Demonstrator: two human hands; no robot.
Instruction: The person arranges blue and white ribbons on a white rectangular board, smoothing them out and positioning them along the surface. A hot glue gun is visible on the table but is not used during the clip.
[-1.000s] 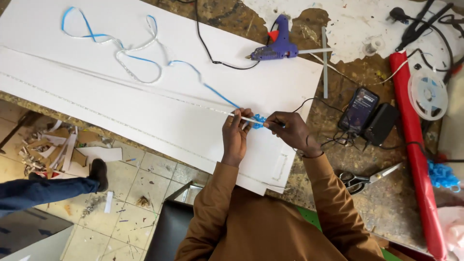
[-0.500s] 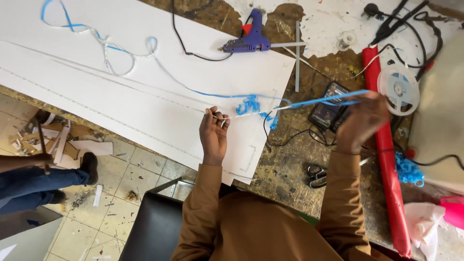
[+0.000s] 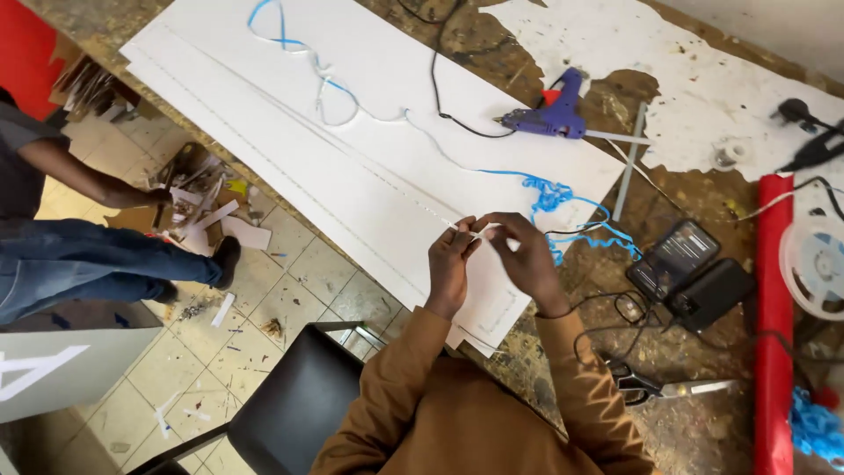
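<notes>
left hand (image 3: 450, 262) and right hand (image 3: 524, 255) raised together, fingertips pinched shut on thin white strip (image 3: 466, 230) | strip over white board (image 3: 352, 167), long axis running up-left from pinch | blue backing curls (image 3: 563, 207) just right of grip

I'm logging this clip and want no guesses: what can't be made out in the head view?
- Head view: what the left hand and right hand pinch is hidden by the fingers, so each grip is unclear.
- White reel: cut off by the right edge.
- Scissors: handles partly hidden by the brown sleeve.
- Person on the left: cut off by the frame edge.
</notes>
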